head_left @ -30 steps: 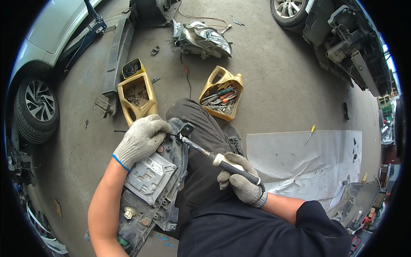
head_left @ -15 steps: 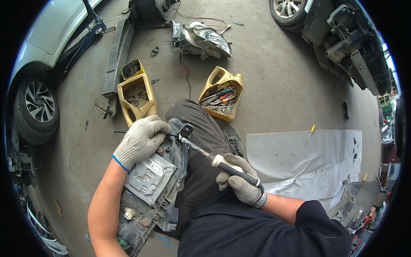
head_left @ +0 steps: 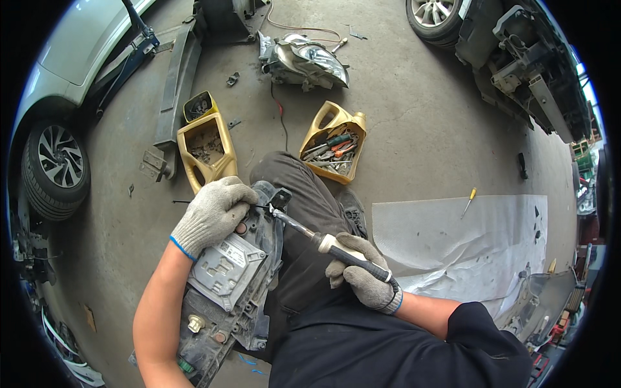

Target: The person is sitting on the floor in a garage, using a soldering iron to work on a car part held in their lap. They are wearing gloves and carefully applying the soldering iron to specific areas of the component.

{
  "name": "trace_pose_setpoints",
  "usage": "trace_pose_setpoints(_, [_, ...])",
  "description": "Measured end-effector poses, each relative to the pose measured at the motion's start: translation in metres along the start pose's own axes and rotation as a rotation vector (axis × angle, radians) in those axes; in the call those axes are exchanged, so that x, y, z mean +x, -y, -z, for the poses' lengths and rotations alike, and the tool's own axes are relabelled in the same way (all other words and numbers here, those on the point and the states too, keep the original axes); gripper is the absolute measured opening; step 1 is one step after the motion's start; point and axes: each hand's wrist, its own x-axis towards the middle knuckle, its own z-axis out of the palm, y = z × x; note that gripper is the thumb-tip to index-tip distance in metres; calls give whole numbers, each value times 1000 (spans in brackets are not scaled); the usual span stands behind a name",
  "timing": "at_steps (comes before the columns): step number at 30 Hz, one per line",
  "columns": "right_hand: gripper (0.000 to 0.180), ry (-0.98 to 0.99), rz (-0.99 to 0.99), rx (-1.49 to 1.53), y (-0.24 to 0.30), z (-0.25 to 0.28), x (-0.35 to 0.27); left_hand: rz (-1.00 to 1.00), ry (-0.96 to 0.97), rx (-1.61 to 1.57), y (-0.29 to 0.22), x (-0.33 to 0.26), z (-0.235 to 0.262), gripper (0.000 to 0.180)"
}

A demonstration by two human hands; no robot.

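A grey headlight housing [head_left: 262, 252] with a metal control module [head_left: 226, 270] on its back lies across my lap, tilted. My left hand [head_left: 218, 210], in a knitted work glove, is closed on a thin black rod [head_left: 182, 202] above the housing's upper end. The rod pokes out on both sides of the glove. A soldering iron [head_left: 294, 224] with a white and black handle is gripped in my gloved right hand [head_left: 367, 275]. Its tip meets the rod's end beside a black bracket [head_left: 281, 197] on the housing; whether they touch the plastic is too small to tell.
Ahead stand a cut yellow jug [head_left: 354, 129] of tools and another jug [head_left: 226, 139] with small hardware. Beyond them lies a headlight [head_left: 307, 63]. A white sheet [head_left: 440, 226] with a yellow-handled screwdriver [head_left: 471, 197] is at right. Cars flank the floor.
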Motion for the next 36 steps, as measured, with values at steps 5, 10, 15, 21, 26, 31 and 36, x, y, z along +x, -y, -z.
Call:
trace_pose_setpoints(5, [77,2,-1,-21,-1,1,0,32,10,-36,-4,0,0,16])
trace_pose_setpoints(10, [64,32,12,-85,5,-1,-1,44,13,-37,-5,0,1,17])
trace_pose_setpoints(15, [66,38,24,-102,5,-1,-1,23,10,-2,-3,0,1,18])
trace_pose_setpoints(21, [73,37,27,-111,1,1,0,36,13,-5,-4,0,1,17])
trace_pose_setpoints(26, [74,18,7,-99,3,-1,-1,-16,1,42,2,1,-1,16])
trace_pose_setpoints(31, [74,25,19,-107,1,0,-1,-7,13,30,1,1,0,16])
trace_pose_setpoints(36, [72,38,27,-140,1,1,-1,-18,16,26,2,1,0,16])
